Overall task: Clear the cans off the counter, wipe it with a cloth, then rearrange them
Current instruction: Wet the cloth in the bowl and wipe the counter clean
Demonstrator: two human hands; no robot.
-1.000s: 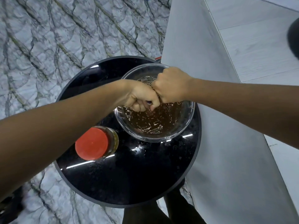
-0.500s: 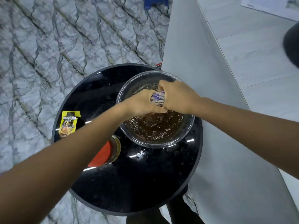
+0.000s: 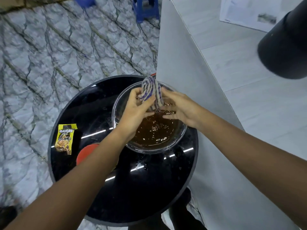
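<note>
A wet cloth (image 3: 151, 90) with purple and white stripes is held up over a glass bowl (image 3: 180, 135) of brown water. My left hand (image 3: 137, 107) pinches the cloth from the left and my right hand (image 3: 178, 107) holds it from the right, fingers partly spread. The bowl stands on a round black table (image 3: 141, 188). A jar with a red lid (image 3: 84, 153) stands on the table left of the bowl, mostly hidden under my left forearm.
A yellow snack sachet (image 3: 65, 138) lies flat at the table's left edge. A white counter (image 3: 240, 113) rises right of the table, with a black cylinder (image 3: 285, 45) and a paper sheet on it. Blue stools (image 3: 146, 7) stand on the marbled floor.
Both fists were squeezing the cloth together over the bowl; now the hands have loosened and lifted, and the cloth is unfolding upward between them. The view has tilted up.
</note>
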